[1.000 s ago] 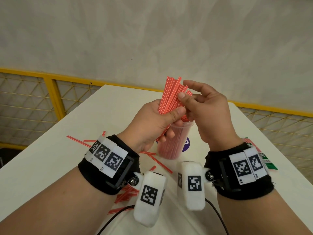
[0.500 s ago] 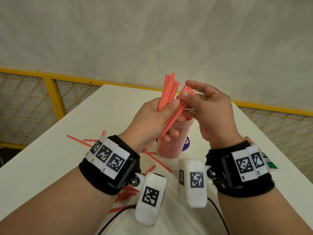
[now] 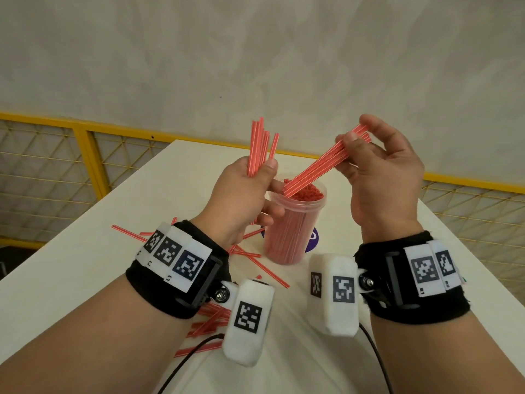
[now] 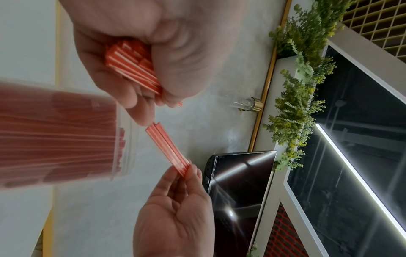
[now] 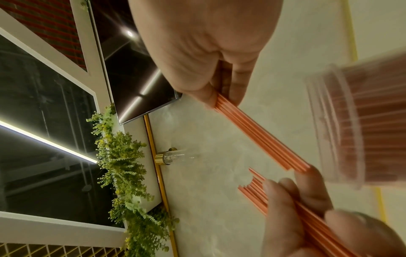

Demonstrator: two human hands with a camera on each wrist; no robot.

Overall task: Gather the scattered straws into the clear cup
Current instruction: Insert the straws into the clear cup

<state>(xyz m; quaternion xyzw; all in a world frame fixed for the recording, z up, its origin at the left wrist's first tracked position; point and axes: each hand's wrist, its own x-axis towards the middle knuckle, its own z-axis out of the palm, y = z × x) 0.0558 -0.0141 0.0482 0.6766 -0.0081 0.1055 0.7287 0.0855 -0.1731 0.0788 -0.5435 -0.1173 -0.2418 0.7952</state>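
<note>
Right hand [image 3: 380, 177]: we record it raised above the table, thumb and fingers pinching the upper end of 1 flat bundle of red straws [image 3: 318, 169]. The bundle slants down to the left, its lower end just over the mouth of the clear cup [image 3: 292, 226].

Left hand [image 3: 241, 194]: we record it closed around a second bundle of red straws [image 3: 260, 146], held nearly upright, tips fanning slightly above the thumb. We cannot tell whether its lower fingers touch the cup's left side.

Clear cup: upright on the white table [image 3: 85, 265], between the 2 hands, packed with red straws up to its rim. It stands on a purple round mark [image 3: 312, 237].

Loose straws [image 3: 255, 261]: scattered flat on the table left of and in front of the cup, more partly hidden under the left wrist.

Background: yellow mesh railing [image 3: 56, 166] beyond the table.
</note>
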